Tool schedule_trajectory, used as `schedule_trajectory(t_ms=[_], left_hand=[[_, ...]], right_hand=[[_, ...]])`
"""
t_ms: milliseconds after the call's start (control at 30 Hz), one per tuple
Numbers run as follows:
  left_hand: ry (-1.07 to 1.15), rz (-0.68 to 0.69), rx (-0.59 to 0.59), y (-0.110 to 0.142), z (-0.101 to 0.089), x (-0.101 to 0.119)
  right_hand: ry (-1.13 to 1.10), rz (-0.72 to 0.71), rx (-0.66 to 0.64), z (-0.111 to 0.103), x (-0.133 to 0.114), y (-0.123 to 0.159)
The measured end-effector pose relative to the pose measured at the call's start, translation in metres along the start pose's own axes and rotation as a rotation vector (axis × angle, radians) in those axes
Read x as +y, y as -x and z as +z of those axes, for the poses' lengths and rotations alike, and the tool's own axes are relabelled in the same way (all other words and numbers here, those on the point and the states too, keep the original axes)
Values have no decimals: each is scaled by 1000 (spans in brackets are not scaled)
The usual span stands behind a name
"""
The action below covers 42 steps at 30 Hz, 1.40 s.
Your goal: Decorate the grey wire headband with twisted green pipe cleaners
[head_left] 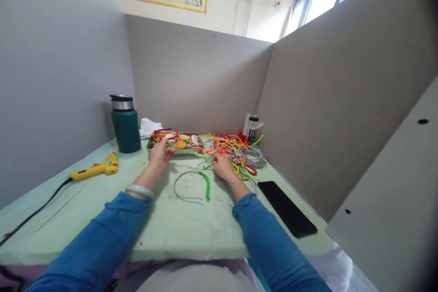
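Note:
A thin green pipe cleaner [186,151] stretches between my two hands above the table. My left hand [160,154], with a pale bangle [139,191] at the wrist, pinches its left end. My right hand [223,166] has its fingers closed around the other end, beside a tangled pile of coloured pipe cleaners [226,142]; its fingertips are partly hidden. Below the hands lies a grey hoop like a headband [176,185], whose right side is wrapped in fuzzy green [207,187].
A metal tray [149,144] of colourful pieces stands behind my left hand. On the left are a green bottle [126,127], a yellow glue gun [91,171] with its cord, and a thin stick [65,204]. A black phone [286,208] lies right. Grey partitions [198,73] enclose the table.

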<state>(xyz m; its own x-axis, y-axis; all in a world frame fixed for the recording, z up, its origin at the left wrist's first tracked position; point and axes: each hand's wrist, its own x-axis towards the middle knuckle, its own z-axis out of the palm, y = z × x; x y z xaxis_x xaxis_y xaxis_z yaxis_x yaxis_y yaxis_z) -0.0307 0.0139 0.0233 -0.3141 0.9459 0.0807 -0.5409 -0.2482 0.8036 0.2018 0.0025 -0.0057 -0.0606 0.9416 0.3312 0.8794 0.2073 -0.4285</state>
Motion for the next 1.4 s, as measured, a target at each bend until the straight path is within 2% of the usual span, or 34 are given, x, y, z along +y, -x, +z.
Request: schedule_trajectory(t_ms=[100,167,233,300,400,500,633,767,900,1067,1233,1400], left_hand=[[-251,-32,40,-2,0,-9],[-507,-6,-3,-1,0,-16],[-783,84,-141,2,1,-21],[-1001,197,-356,7,3,-25],[-1257,323,-608,18,6,-28],[-1410,389,-759,25,8,-31],[-1518,445,-795,25,7,-37],[-1544,458,-739,23,6,-41],[-1532,457,-787,24,6,-42],[-1461,434,-794,27,7,-41],[-1411,370,-731,29,9,-38],[-1297,321,-756,30,11,-36]], right_hand=[[-302,12,57,2,-1,-5],[-577,21,34,3,-5,-6],[-845,48,-40,3,-10,-5],[-1014,50,-110,3,-14,-2],[-1129,78,-211,4,-20,1],[-1151,85,-261,6,-24,3],[-1079,31,-221,10,-27,3],[-1012,26,-201,12,-30,5],[-951,51,-220,13,-33,8],[-957,46,-209,12,-35,9],[-1010,54,-188,12,-33,7],[-1048,60,-205,13,-33,7]])
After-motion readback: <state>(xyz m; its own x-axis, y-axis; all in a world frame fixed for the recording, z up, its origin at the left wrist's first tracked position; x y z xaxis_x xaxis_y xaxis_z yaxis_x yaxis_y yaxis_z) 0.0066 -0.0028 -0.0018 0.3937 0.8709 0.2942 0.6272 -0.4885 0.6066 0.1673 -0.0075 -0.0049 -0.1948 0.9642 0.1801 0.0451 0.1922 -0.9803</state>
